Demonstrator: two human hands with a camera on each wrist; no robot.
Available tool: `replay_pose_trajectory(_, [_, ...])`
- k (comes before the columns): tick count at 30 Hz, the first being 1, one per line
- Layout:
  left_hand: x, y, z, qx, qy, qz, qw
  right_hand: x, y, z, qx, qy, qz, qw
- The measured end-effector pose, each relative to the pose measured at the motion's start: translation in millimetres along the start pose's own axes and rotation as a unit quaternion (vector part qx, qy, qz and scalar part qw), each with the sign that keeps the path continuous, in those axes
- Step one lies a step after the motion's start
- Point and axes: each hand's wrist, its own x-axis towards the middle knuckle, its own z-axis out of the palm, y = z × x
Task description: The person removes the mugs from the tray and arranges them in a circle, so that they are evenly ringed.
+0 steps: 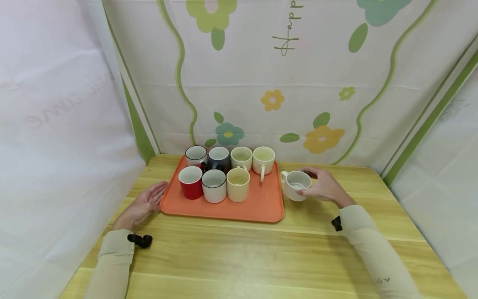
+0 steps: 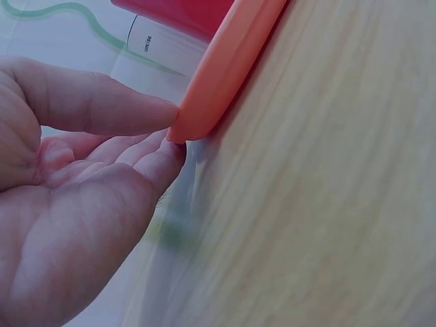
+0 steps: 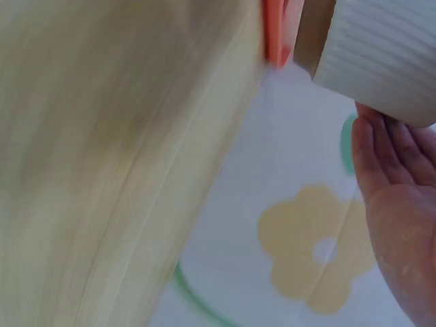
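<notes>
My right hand (image 1: 324, 185) grips a white mug (image 1: 297, 185) just right of the orange tray (image 1: 261, 203), thumb at the near side and fingers at the far side of its rim. The mug's handle points left toward the tray; its ribbed wall shows in the right wrist view. At the tray's left edge, my left hand (image 1: 143, 205) lies with fingers extended. In the left wrist view its fingertips (image 2: 163, 116) touch the tray's rim. Mugs stand upright in two rows on the tray, including a red mug (image 1: 192, 187) and a pale yellow mug (image 1: 239, 189) in front.
Behind them are a dark mug (image 1: 219, 158), two cream mugs and a black-rimmed mug (image 1: 196, 154). The tray stands toward the back of the wooden table (image 1: 224, 261). A flower-printed white cloth (image 1: 239, 70) hangs behind, with white cloth on both sides.
</notes>
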Motion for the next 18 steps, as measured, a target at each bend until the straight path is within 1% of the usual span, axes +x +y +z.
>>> replay_pose_trajectory(3, [-0.5,1.2,0.9,0.01,0.004,-0.004,0.9999,-1.9,12,-12,-0.001,-0.001,0.011,0.9999])
replay_pose_trajectory(7, [-0.5,1.5,0.9,0.019,0.009,-0.007,0.9998,-2.6,26,-21,0.003,0.001,0.019,0.9998])
replay_pose_trajectory(12, [0.4,-0.1,0.2,0.013,0.005,-0.004,0.9999,-0.7,40,-23,0.003,0.002,0.025,0.9997])
replay_pose_trajectory(18, [-0.2,-0.9,-0.1,0.012,0.001,0.002,0.9999,-0.5,52,-19,0.009,-0.002,0.041,0.9991])
